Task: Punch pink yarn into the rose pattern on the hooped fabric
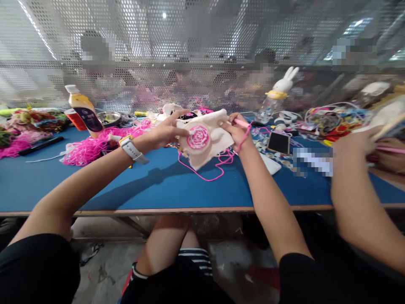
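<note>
A piece of white cloth [224,142] is held up above the table, bearing a round pink-and-white yarn pattern [198,137]. My left hand [167,131] grips its left side, thumb on the front beside the pattern. At the upper right corner, my right hand [236,130] pinches the cloth and also holds a pink punch needle [242,123], a pen-like tool. Pink yarn [212,180] hangs by the tool's end and right wrist, and loops on the table under the cloth. The fingers behind the cloth are hidden.
A pink yarn heap [91,147], a bottle [82,109] and a black marker [41,145] lie or stand left on the blue table [133,192]. Rightward are a rabbit-topped bottle [278,90], a dark phone-like slab [279,142] and a co-worker's arm [354,181]. Perforated metal [177,42] stands behind.
</note>
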The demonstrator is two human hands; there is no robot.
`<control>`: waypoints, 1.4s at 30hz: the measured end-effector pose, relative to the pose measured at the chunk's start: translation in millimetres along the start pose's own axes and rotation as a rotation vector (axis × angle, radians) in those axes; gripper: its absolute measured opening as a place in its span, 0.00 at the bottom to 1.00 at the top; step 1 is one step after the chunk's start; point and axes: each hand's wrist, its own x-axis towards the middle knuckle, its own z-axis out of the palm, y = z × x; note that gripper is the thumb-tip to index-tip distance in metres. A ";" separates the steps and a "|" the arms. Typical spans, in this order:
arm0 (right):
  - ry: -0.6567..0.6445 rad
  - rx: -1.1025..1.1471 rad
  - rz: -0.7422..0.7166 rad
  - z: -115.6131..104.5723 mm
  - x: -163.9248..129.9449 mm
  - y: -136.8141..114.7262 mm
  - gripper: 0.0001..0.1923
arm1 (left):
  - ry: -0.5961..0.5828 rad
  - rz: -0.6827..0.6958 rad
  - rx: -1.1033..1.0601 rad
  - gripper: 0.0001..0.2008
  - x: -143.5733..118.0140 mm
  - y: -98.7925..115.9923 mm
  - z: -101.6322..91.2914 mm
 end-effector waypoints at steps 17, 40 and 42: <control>0.127 0.019 0.058 27.8 -4.3 43.6 0.20 | 0.434 -0.324 -0.206 0.22 -126.8 -70.4 -38.8; 0.773 0.684 0.228 -103.0 34.1 51.2 0.18 | 0.088 -0.160 0.318 0.10 -148.6 13.3 -148.4; 0.623 0.541 0.166 -124.7 39.0 59.9 0.17 | 0.282 0.030 0.213 0.12 -133.9 16.3 -147.9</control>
